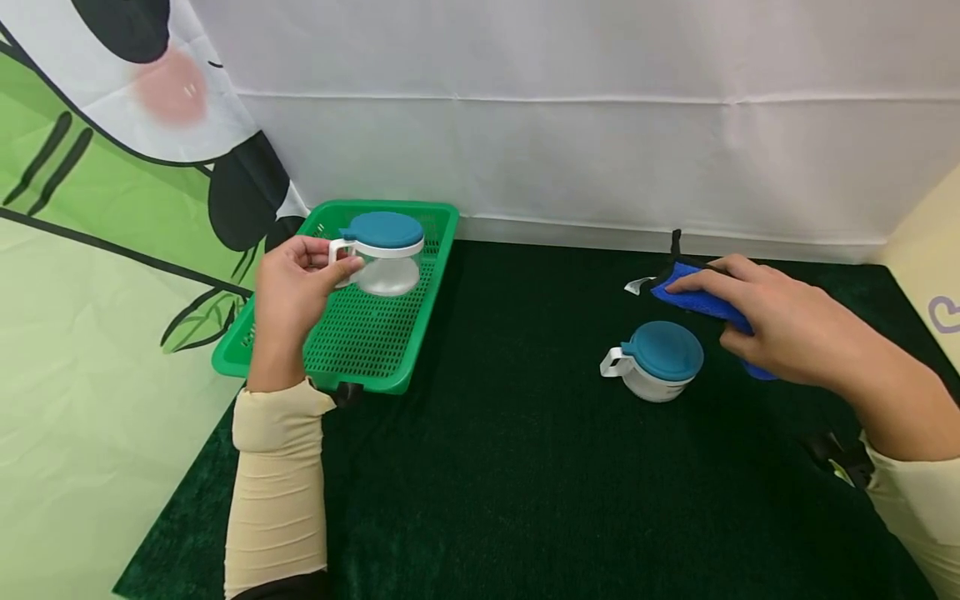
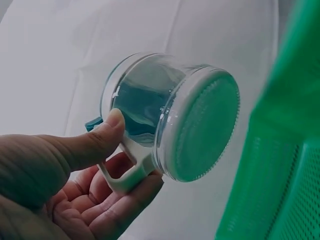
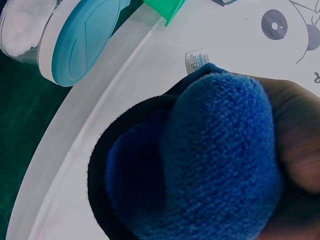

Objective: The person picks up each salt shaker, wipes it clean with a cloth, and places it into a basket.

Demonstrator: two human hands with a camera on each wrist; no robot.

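My left hand [image 1: 296, 279] pinches the white handle of a clear glass jar [image 1: 390, 273] with a blue lid, held up over the green basket [image 1: 401, 379]. In the left wrist view the thumb presses the top of the jar's handle [image 2: 131, 177], fingers curled beneath. My right hand [image 1: 787, 321] grips a folded blue cloth [image 1: 701, 298] with black edging and a white tag. Just left of and below that cloth, a second jar [image 1: 663, 362] with a blue lid and white handle stands upright on the dark green cloth; white contents show through its glass in the right wrist view.
Dark green fabric [image 1: 510, 467] covers the table. A white sheet [image 1: 570, 158] hangs along the back, and a printed cartoon panel [image 1: 97, 333] stands at the left beside the basket. A cream panel [image 1: 926, 267] rises at the right edge.
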